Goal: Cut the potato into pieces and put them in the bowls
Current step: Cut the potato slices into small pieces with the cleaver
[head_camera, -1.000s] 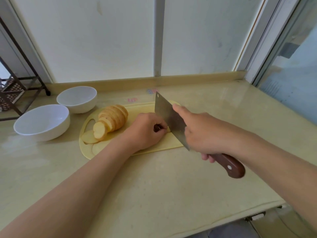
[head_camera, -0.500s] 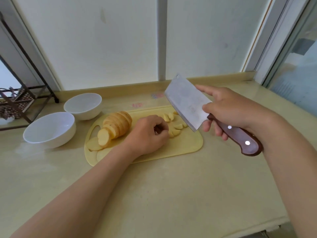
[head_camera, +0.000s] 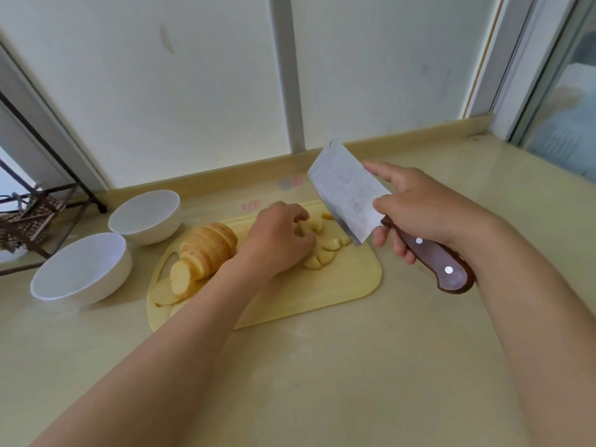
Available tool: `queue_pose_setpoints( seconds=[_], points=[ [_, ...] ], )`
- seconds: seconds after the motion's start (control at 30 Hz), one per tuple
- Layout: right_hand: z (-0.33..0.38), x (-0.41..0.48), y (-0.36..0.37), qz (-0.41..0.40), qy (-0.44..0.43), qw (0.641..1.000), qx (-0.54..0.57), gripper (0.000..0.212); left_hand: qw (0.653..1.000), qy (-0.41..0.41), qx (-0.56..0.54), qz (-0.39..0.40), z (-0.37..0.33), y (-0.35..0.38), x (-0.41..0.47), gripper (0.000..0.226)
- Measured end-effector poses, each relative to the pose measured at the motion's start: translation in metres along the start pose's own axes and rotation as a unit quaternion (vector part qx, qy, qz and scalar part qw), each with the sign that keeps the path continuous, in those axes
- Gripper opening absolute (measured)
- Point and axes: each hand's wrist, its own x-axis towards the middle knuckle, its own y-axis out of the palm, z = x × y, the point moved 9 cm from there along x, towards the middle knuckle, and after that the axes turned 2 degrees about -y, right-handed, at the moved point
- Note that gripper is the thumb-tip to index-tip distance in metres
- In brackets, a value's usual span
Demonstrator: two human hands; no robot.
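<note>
A sliced potato (head_camera: 206, 250) lies fanned out on the left half of a pale yellow cutting board (head_camera: 338, 291). Small cut potato pieces (head_camera: 325, 250) lie on the board's far right part. My left hand (head_camera: 277, 240) rests over these pieces with its fingers curled down among them; whether it grips any is hidden. My right hand (head_camera: 416, 208) holds a cleaver (head_camera: 346, 191) by its brown handle, blade raised above the board's right edge, forefinger along the blade's back. Two empty white bowls stand left of the board, a near one (head_camera: 80, 269) and a far one (head_camera: 145, 214).
The beige counter (head_camera: 322, 366) ends at a low wall ledge behind the board. A dark metal rack (head_camera: 35, 217) stands at the far left. A window frame rises at the right.
My right hand lifted the cleaver off the board and holds it raised to the right. The cut pieces came into sight. My left hand shifted onto those pieces.
</note>
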Motion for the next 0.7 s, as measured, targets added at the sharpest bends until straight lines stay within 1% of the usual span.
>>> queue_pose_setpoints(
  seconds=[0.13, 0.27, 0.47, 0.63, 0.7],
  points=[
    [0.002, -0.004, 0.001, 0.003, -0.007, 1.0, 0.002, 0.077, 0.999, 0.0, 0.006, -0.034, 0.007, -0.012, -0.012, 0.023],
    [0.01, -0.01, 0.012, 0.019, -0.011, 1.0, -0.001, 0.077, 0.999, 0.011, 0.039, -0.033, 0.01, -0.014, -0.027, 0.014],
    [0.026, -0.023, 0.029, 0.038, -0.02, 0.999, -0.028, 0.077, 0.999, 0.005, 0.038, -0.023, 0.007, -0.015, -0.037, 0.018],
    [0.028, -0.041, 0.03, 0.043, -0.006, 0.997, -0.057, 0.08, 0.998, 0.026, 0.037, -0.046, 0.009, -0.024, -0.055, 0.01],
    [0.029, -0.046, 0.035, 0.051, 0.0, 0.996, -0.079, 0.081, 0.997, 0.042, 0.031, -0.055, 0.011, -0.026, -0.064, 0.01]
  ],
)
